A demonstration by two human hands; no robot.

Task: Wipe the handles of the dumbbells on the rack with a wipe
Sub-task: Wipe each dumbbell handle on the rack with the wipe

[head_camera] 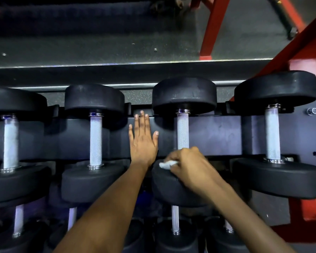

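Several black dumbbells lie side by side on the top shelf of a dark rack (217, 134), each with a knurled silver handle. My right hand (188, 167) grips a crumpled white wipe (168, 164) around the near end of the third dumbbell's handle (182, 130), just above its near head. My left hand (142, 139) lies flat with straight fingers on the rack's surface between the second handle (96, 141) and the third. Other handles stand at the far left (11, 143) and the far right (272, 132).
A lower shelf holds more dumbbells, their handles (175, 220) showing below my arms. Red steel frame beams (213, 28) rise at the back right. A speckled rubber floor (98, 46) lies beyond the rack.
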